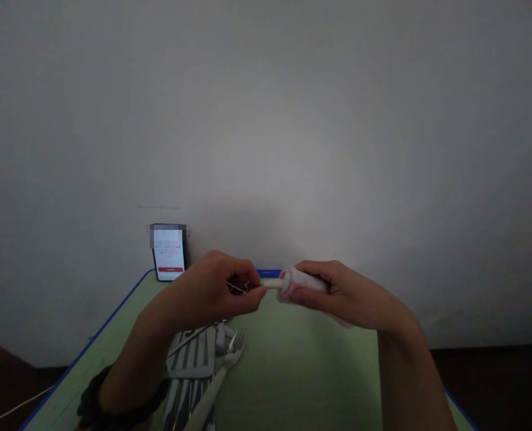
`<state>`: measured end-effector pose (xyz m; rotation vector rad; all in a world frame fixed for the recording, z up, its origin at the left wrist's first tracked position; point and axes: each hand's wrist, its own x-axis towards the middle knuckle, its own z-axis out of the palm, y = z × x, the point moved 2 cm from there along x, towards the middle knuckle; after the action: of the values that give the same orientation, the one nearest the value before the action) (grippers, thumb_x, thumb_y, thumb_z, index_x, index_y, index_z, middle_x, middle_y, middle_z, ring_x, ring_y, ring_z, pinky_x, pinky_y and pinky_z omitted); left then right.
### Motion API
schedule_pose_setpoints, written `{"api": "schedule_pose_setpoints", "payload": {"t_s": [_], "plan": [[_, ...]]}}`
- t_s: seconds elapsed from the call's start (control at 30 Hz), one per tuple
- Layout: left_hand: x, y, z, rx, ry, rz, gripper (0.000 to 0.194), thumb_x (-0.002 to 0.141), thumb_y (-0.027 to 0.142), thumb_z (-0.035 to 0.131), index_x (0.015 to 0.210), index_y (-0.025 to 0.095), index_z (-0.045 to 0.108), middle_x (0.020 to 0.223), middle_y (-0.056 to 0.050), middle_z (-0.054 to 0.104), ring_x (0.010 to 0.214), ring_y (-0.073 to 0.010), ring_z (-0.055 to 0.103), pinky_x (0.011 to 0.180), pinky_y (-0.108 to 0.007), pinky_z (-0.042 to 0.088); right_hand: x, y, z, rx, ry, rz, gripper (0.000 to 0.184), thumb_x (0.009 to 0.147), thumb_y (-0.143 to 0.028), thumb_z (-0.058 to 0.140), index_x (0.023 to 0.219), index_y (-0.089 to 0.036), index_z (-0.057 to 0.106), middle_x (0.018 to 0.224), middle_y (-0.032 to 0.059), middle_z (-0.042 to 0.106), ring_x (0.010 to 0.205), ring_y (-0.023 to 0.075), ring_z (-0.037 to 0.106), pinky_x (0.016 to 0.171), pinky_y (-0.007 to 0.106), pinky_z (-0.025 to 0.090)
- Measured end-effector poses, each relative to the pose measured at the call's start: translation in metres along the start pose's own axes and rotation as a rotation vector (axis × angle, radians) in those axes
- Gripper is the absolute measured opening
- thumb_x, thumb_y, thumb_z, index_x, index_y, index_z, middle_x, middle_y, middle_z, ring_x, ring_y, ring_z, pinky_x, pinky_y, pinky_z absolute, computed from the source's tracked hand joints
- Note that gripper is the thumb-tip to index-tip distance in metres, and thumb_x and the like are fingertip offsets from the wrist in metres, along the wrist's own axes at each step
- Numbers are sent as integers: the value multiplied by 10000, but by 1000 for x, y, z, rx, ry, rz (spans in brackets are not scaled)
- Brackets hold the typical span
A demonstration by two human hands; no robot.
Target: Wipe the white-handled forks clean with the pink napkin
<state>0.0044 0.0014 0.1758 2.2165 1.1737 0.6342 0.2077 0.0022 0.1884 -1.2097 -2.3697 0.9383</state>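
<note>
currently, the left hand [221, 284] is pinching a slim pale utensil [272, 284] between thumb and forefinger, its grip clamping on it. the right hand [342, 284] is holding a pink-and-white cloth [307, 281] around the utensil's other end, thumb and fingers pressing from opposite sides, so this grip is clamping on the cloth. the utensil is lying roughly level between the two hands, raised above the green bench [301, 371]. thin bright strands are showing in the hollow of the left hand; what they are belonging to, i cannot tell.

a dark band [96, 389] is circling the left wrist. beside that forearm, a cutlery pile [194, 350] is lying on the bench, its pieces overlapping and the arm partly covering them. a fork [233, 358] is resting at its right side, tines pointing away. a lit phone [169, 257] is standing near the far left corner, before a pale wall [266, 120].
</note>
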Motion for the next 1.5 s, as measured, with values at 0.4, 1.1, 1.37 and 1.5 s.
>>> {"api": "schedule_pose_setpoints", "payload": {"t_s": [0.4,1.1,1.37,1.5], "plan": [[-2,3,1,11,-10,81,149,768,224,525,773,139,647,567,40,541,486,-49,431,467,-134,326,-2,-4,-2,5,6,-24,298,826,-454,556,837,-169,644,608,-32,513,528,76,413,485,208,299],[-10,10,-3,5,55,135,149,786,244,559,811,161,679,525,57,525,449,-38,409,431,-126,301,-5,-7,-1,69,31,-52,301,800,-449,591,858,-159,651,637,-24,533,532,73,420,477,203,309],[-5,7,1,-17,74,93,197,820,276,544,984,206,628,683,37,624,585,-77,555,557,-154,429,-3,-2,-3,22,147,-34,247,780,-385,624,915,-179,635,719,-10,585,594,92,477,537,201,365],[-6,9,0,-5,111,95,287,828,297,548,1108,233,555,801,24,647,665,-98,607,627,-184,473,-3,0,-3,33,171,-22,257,761,-358,645,949,-184,628,765,1,602,618,104,493,568,213,394]]}}
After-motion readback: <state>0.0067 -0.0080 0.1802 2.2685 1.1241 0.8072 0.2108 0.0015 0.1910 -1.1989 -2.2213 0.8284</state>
